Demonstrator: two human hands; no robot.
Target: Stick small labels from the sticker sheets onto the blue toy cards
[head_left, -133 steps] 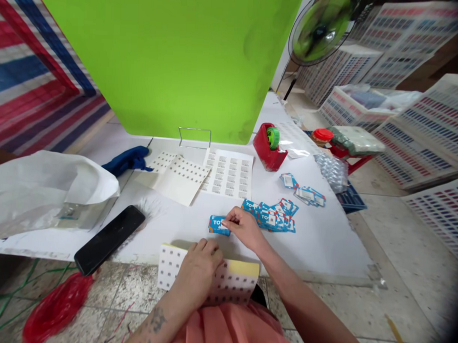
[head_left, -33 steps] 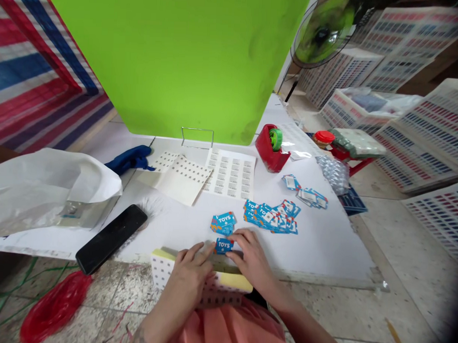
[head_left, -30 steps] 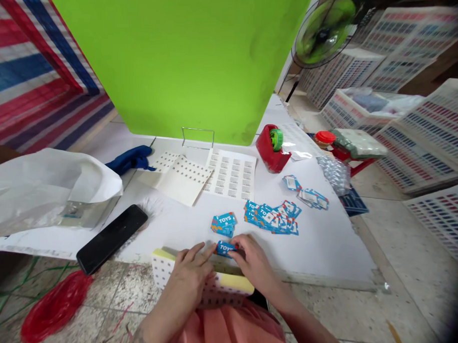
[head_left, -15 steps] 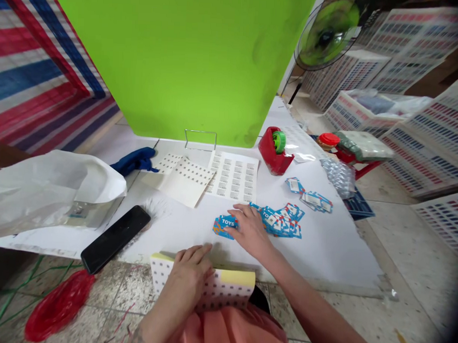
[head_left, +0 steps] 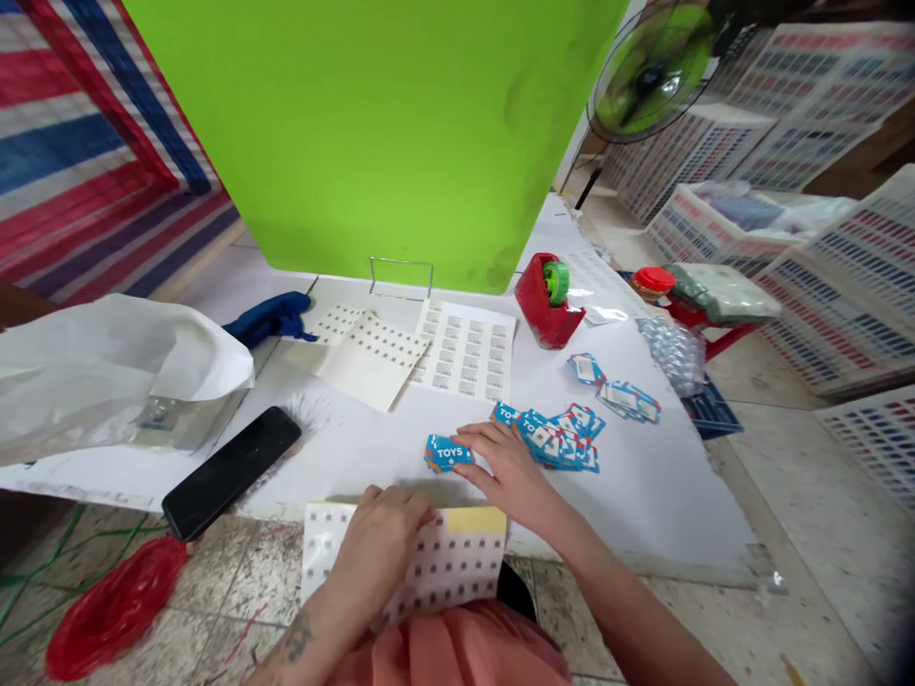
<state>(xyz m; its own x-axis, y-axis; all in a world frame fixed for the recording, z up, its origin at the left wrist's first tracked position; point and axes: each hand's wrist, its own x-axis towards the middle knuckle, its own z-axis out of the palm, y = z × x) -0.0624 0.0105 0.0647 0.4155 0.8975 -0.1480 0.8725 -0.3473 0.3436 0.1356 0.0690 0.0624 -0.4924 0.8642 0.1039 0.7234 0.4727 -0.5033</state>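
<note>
A sheet of small printed stickers (head_left: pixel 457 566) with a yellowish top strip lies across the lap at the table's front edge. My left hand (head_left: pixel 391 531) rests on it, fingers curled over its upper part and fingertips pressed together. To the right, my right hand (head_left: pixel 502 465) has thumb and fingers around the right end of a blue TOYS card (head_left: pixel 445 453) on the white table. Beyond that hand is a spread pile of blue cards (head_left: pixel 563 442), some showing white labels. Two smaller groups of cards (head_left: pixel 630 400) lie farther right.
Sticker sheets (head_left: pixel 468 353) lie at the table's middle, with a red tape dispenser (head_left: pixel 549 304) to their right. A black phone (head_left: pixel 232 472), a blue cloth item (head_left: pixel 270 318) and a white plastic bag (head_left: pixel 111 371) are on the left. A green panel (head_left: pixel 382 130) stands behind.
My left hand and the sticker sheet's upper edge have moved slightly up toward the table, and the sheet lies flatter. The TOYS card has turned slightly under my right hand.
</note>
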